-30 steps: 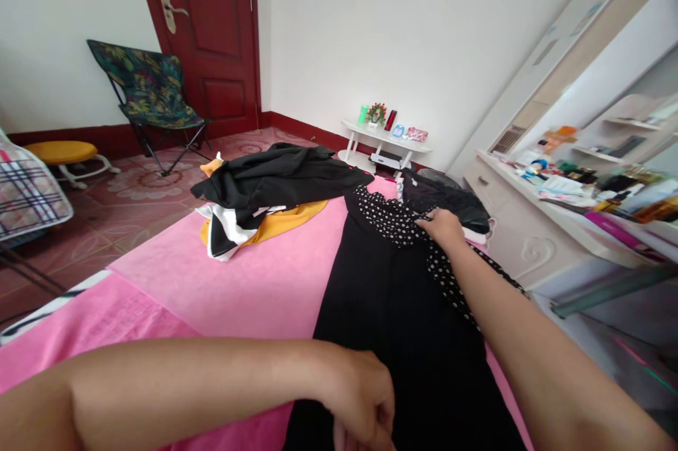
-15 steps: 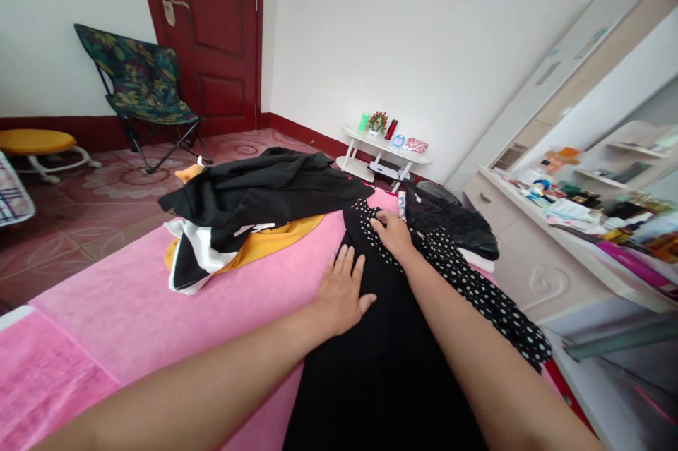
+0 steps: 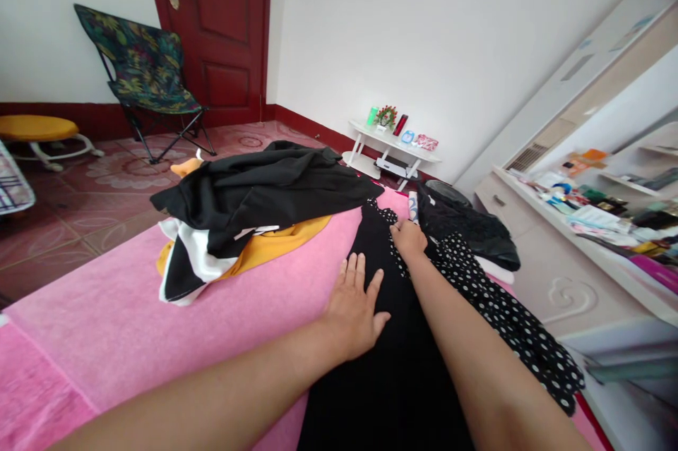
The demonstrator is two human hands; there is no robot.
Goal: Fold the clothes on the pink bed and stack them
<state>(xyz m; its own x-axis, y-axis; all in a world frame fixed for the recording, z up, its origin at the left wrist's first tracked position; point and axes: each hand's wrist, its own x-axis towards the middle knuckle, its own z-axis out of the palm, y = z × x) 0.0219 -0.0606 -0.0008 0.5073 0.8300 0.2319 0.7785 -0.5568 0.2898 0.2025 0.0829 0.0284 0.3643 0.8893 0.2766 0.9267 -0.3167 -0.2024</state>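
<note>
A long black dress (image 3: 392, 380) with white-dotted parts lies stretched out on the pink bedspread (image 3: 286, 289). My left hand (image 3: 356, 310) rests flat on its black cloth with the fingers spread. Farther up, near the neckline, my right hand (image 3: 409, 238) has its fingers closed on the dotted fabric at the dress's right side. A dotted sleeve (image 3: 503, 310) runs off to the right, past my right forearm. The part of the dress beneath my right forearm is hidden.
On the left of the bed lies a heap of clothes with a black garment (image 3: 265, 190) on top and a yellow one (image 3: 286, 239) below. Dark folded clothing (image 3: 466, 229) sits at the right edge. Beyond stand a small white table (image 3: 392, 144) and a cluttered dresser (image 3: 561, 253).
My right hand has closed on the dotted fabric, and less of the dotted cloth shows at the neckline. My left hand stays flat on the dress. The view has shifted slightly.
</note>
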